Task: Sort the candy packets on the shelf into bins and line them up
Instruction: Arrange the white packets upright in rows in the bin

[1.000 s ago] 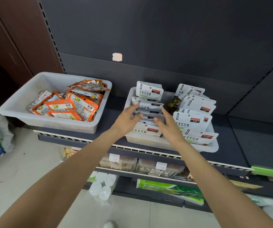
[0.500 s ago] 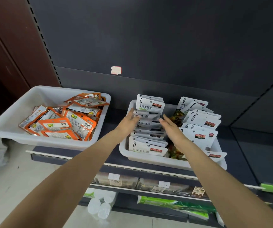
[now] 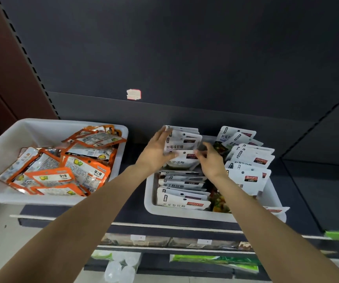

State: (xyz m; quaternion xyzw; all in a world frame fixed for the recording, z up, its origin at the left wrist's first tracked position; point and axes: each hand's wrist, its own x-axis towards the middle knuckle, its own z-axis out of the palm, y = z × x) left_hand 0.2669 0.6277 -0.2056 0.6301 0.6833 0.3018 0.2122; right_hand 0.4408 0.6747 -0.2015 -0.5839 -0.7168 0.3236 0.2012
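Note:
A white bin (image 3: 185,213) on the dark shelf holds two rows of white candy packets. My left hand (image 3: 157,153) grips the left side of the rear packets (image 3: 182,142) in the left row, thumb across their front. My right hand (image 3: 210,160) pinches the right edge of a white packet (image 3: 183,161) just in front of them. The right row of white packets (image 3: 248,158) stands beside my right wrist. A second white bin (image 3: 5,144) to the left holds a loose heap of orange packets (image 3: 62,166).
The dark shelf back panel (image 3: 185,58) rises behind the bins, with a small torn label (image 3: 133,94). Bare dark shelf (image 3: 317,190) lies right of the bins. Lower shelves hold packaged goods (image 3: 213,260) and clear cups (image 3: 119,268). A brown wall (image 3: 5,68) stands left.
Both hands have moved from the middle of the left row toward its back. The left hand now grips the rear packets and the right hand pinches a packet's edge. The camera came closer.

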